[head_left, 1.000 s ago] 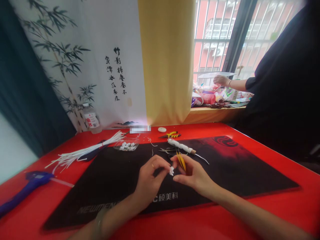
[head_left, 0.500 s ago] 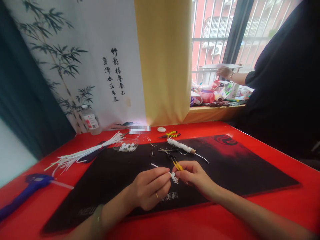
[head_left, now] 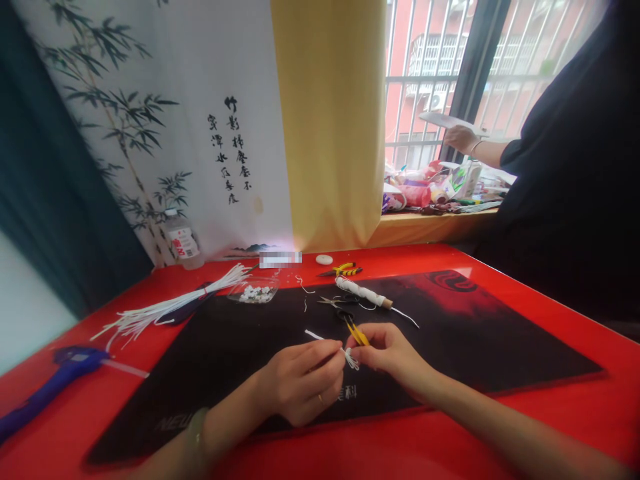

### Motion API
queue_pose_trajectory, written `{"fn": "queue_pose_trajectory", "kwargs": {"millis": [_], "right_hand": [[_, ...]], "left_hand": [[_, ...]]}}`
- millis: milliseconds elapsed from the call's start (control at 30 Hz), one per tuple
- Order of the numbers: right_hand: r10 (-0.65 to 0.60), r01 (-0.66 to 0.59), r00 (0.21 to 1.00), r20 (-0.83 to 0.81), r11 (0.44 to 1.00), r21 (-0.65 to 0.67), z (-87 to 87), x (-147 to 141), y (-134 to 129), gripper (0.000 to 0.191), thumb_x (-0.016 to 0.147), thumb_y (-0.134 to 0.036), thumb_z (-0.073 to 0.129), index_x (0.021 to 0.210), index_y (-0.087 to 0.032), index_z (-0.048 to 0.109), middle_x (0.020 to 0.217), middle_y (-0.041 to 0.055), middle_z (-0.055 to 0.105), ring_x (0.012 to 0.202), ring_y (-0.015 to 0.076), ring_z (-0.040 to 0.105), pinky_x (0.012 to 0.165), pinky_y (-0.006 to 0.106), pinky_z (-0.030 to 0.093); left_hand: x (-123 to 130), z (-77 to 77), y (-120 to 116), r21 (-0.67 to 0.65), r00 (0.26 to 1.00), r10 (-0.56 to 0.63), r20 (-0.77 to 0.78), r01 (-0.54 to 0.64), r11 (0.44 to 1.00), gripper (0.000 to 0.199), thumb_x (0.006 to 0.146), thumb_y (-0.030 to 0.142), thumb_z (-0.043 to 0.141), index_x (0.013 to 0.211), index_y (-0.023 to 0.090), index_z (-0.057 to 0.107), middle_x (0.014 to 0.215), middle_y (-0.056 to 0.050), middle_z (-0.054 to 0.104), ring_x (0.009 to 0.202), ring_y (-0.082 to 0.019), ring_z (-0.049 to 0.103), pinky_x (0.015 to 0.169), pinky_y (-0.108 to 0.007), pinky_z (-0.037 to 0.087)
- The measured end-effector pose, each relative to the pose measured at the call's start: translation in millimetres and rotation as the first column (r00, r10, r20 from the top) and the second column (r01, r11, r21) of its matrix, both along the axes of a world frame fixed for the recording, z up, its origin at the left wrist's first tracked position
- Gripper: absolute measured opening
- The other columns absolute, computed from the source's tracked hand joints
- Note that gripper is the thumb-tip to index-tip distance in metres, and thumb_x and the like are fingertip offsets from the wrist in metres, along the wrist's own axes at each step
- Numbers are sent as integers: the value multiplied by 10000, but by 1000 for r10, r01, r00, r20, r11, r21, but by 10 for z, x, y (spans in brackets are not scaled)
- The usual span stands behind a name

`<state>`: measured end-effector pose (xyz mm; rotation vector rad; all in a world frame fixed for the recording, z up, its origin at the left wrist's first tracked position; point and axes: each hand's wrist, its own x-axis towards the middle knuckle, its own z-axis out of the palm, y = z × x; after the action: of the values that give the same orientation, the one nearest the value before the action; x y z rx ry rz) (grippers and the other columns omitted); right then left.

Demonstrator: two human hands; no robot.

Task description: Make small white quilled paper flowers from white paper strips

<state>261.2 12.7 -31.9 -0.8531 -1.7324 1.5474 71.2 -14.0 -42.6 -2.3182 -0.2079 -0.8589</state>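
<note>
Over the black mat, my left hand [head_left: 310, 380] pinches a thin white cord [head_left: 314, 335], one end of which sticks out up and to the left past the fingers. A small bunch of white loops [head_left: 352, 360] shows between my two hands. My right hand [head_left: 385, 347] is closed, its thumb and index fingertips at the top of the loops. It also holds yellow tweezers [head_left: 358, 335], their narrow ends pointing up and left. Just beyond lie scissors [head_left: 332, 302] with black handles. A roll of white cord [head_left: 363, 291] lies behind them, its loose end trailing right.
A black mat [head_left: 475, 347] covers much of the red table [head_left: 565, 413]. Left are a blue glue gun [head_left: 75, 370], a bundle of white stems [head_left: 175, 303] and a bag of white pieces [head_left: 257, 292]. Yellow-black pliers [head_left: 343, 270] and a bottle [head_left: 183, 243] stand farther back. A co-worker's hand [head_left: 463, 139] holds a white sheet.
My left hand has turned and dropped slightly, and the white loops have shifted a little. My right hand stays nearly in place. The co-worker's hand has moved right and tilted the white sheet.
</note>
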Motion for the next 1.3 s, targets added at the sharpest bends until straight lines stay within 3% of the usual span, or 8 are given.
{"fn": "queue_pose_trajectory", "kwargs": {"millis": [467,667,1033,1300], "right_hand": [[17,-19,999,-29,997,-76,-24,6,8,35,605,-127,541,619,-148,566,523,-56,451,472,58,338,421,181,232],[28,-33,999,-38,992,-119,-60,-3,63,81,664,-218,594,674,-138,593,511,-54,464,414,44,284,389,190,180],[13,-42,994,-113,964,-261,-73,-26,48,125,655,-236,617,648,-127,554,508,-57,417,422,37,244,411,205,133],[-8,-17,995,-96,968,-251,-114,-24,36,144,656,-260,632,657,-128,574,534,-44,450,435,41,272,420,203,161]], "left_hand": [[22,-7,-34,-21,1000,12,-24,-12,1000,105,734,71,524,787,64,614,849,-107,669,884,-242,608,737,-294,555],[-9,-13,-12,-39,999,35,5,-35,999,116,719,52,537,800,38,620,844,-131,673,887,-266,605,744,-313,552],[-18,-33,1,-45,1000,13,7,-12,999,106,716,47,543,790,28,616,855,-153,669,924,-281,592,743,-310,550],[-19,-62,5,-77,1000,16,18,-15,997,147,736,47,520,850,28,612,860,-144,671,935,-268,587,770,-309,540]]}}
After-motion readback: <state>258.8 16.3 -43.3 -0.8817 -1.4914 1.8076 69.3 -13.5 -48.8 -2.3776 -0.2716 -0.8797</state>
